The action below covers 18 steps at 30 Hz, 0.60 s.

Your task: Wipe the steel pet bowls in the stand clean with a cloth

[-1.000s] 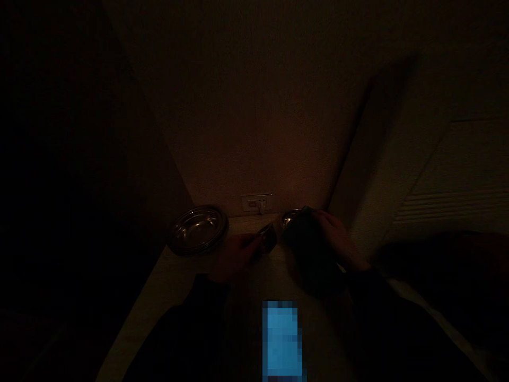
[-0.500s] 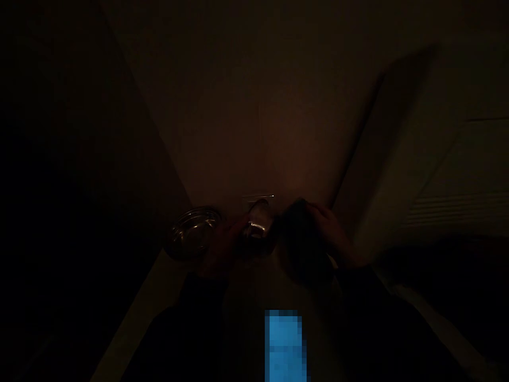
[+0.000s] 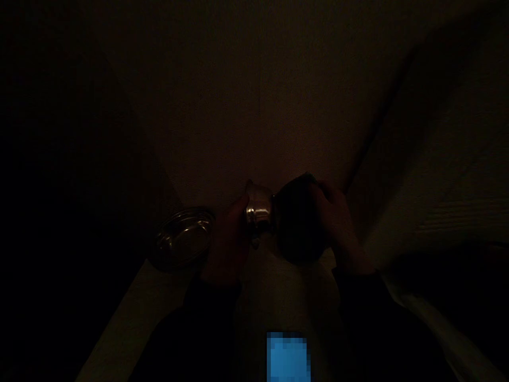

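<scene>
Near the middle of the dim view, my left hand [image 3: 230, 239] is closed on a shiny metal vessel [image 3: 260, 204] with a flared rim and a ridge round its body. It lies tilted sideways; its exact kind is hard to make out. My right hand [image 3: 336, 220] grips a dark cloth [image 3: 300, 223], which hangs in folds against the vessel's right end and hides that part. Left of my left hand, a shiny oval metal dish [image 3: 185, 239] rests on the pale surface.
A pale tabletop [image 3: 119, 313] lies under my forearms. At the bottom centre glows a blurred-out blue rectangle [image 3: 288, 358]. A plain wall [image 3: 258, 106] rises behind, and a pale panel with ridges [image 3: 457, 215] stands at the right. Deep shadow covers the left side.
The metal vessel has turned more sideways and shows more of its body. The cloth and my right hand have moved slightly up. The camera view has shifted a little.
</scene>
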Each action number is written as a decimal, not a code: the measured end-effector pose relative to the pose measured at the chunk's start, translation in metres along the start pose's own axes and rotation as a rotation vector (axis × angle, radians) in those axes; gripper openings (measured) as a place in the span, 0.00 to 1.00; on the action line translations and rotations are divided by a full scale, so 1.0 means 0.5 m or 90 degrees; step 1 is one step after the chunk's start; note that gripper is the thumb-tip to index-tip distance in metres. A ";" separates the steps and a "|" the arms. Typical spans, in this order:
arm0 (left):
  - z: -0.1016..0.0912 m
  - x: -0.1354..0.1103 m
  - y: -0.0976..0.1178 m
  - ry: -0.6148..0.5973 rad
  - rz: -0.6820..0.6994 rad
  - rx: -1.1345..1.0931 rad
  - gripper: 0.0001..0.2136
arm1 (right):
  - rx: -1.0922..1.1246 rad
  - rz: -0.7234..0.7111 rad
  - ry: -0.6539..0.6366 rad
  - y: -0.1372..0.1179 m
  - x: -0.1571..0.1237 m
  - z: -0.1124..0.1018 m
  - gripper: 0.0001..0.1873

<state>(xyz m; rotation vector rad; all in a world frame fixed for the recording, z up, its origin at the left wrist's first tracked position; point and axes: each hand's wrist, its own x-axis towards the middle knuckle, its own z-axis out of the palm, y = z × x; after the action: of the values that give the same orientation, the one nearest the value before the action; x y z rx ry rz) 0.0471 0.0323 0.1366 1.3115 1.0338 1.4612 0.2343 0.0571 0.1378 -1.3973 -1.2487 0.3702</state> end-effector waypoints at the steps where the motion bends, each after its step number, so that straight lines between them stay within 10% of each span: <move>1: 0.001 0.004 -0.001 -0.020 -0.022 -0.022 0.10 | -0.002 -0.001 0.007 0.000 0.002 0.003 0.13; 9: 0.014 0.018 -0.005 -0.004 -0.190 -0.250 0.14 | -0.016 -0.013 0.032 -0.016 -0.011 0.027 0.14; 18: 0.019 0.009 0.001 0.023 -0.172 -0.232 0.14 | -0.026 -0.150 -0.093 -0.050 -0.048 0.043 0.17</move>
<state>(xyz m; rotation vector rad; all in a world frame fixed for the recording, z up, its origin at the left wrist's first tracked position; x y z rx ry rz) 0.0564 0.0369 0.1393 0.8551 0.8780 1.3894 0.1965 0.0428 0.1430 -1.2580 -1.5304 0.2889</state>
